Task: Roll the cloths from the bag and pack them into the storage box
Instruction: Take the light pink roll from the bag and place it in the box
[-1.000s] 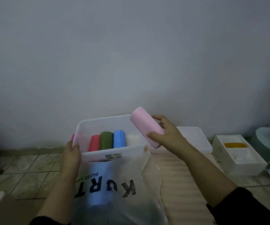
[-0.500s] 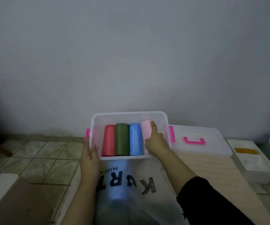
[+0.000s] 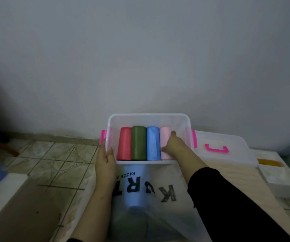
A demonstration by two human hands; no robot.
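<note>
Hiding the pink roll's (image 3: 165,142) right side, the right hand (image 3: 175,147).

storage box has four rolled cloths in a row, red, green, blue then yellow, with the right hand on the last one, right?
Not quite. The last roll is pink, not yellow. The head view shows the storage box holding the red roll, green roll, blue roll and pink roll side by side, with the right hand on the pink one.
</note>
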